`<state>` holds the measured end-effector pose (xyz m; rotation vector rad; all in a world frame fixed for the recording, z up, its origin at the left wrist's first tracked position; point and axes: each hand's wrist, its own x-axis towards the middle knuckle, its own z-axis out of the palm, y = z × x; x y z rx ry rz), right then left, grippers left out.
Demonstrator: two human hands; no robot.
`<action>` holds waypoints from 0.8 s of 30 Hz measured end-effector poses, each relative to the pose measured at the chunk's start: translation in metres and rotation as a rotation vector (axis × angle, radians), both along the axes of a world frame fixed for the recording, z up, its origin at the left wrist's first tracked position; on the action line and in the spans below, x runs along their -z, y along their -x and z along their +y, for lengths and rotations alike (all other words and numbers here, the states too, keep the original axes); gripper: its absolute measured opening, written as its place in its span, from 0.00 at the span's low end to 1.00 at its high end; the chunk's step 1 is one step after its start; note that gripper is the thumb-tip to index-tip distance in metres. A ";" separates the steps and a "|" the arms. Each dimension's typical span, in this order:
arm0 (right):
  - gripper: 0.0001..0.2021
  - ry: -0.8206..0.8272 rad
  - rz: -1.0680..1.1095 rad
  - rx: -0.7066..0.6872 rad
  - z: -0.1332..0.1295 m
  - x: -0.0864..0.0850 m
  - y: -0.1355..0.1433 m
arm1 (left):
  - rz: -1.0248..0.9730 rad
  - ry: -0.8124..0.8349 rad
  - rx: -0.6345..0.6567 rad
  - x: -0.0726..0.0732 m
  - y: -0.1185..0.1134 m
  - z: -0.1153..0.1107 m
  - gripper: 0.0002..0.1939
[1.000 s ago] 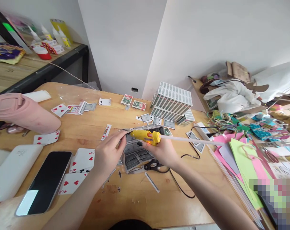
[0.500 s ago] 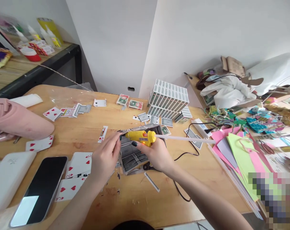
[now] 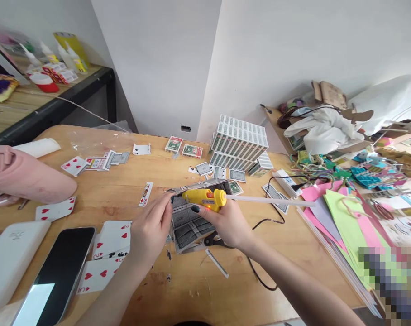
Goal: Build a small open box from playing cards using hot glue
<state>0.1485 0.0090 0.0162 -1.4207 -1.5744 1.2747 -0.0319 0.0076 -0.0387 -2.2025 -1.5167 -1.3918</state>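
My right hand (image 3: 227, 222) is wrapped round a yellow glue gun (image 3: 205, 198) with a small orange light and a long pale glue stick out of its back. Its nozzle points left, towards the left edge of a structure made of grey patterned cards (image 3: 190, 222). My left hand (image 3: 154, 222) grips that left edge, its fingers pressed together and partly hidden. Black-handled scissors (image 3: 214, 240) lie partly under the structure. A narrow card strip (image 3: 217, 263) is just in front of it.
Stacked card boxes (image 3: 239, 142) stand at the back. Left are a phone (image 3: 58, 271), a pink bottle (image 3: 29, 174) and loose cards (image 3: 110, 237). A black cord (image 3: 260, 274), power strip (image 3: 287, 182) and coloured paper (image 3: 348, 222) lie right.
The glue gun and my right hand have shifted slightly right, the nozzle drawing a little away from my left fingers. The view has also moved slightly.
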 end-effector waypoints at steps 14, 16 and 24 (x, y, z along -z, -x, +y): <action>0.12 0.049 -0.033 0.009 0.003 -0.001 -0.007 | 0.043 -0.043 -0.045 0.001 0.001 0.001 0.11; 0.11 0.057 -0.050 0.001 0.004 -0.002 -0.007 | 0.047 -0.037 -0.047 0.001 0.001 0.000 0.11; 0.12 0.099 -0.175 -0.033 0.011 -0.011 -0.011 | 0.055 -0.043 -0.034 0.000 0.001 -0.001 0.11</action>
